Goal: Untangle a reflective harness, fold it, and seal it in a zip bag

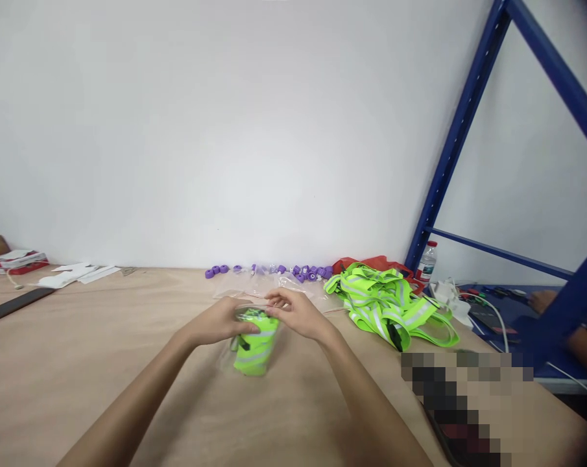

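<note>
A clear plastic bag (228, 355) holds a folded neon-green reflective strap bundle (254, 358) with silver stripes and a dark piece at its side. My left hand (220, 321) grips the bag's left side near the top, thumb across the front. At the top right corner, my right hand (296, 312) has its fingers pinched on the bag's edge. The bag hangs tilted just above the table, and its lower part is slightly blurred. Just behind my hands lie flat clear plastic bags (244, 282). A loose heap of the same green reflective straps (375, 298) lies to the right.
Several purple spools (312, 274) line the wall, and red fabric (371, 264) is behind the heap. A bottle (427, 263) stands beside the blue metal frame (453, 143). Papers (74, 275) and a dark flat bar (15, 306) lie left. Another person's hand (543, 301) shows far right.
</note>
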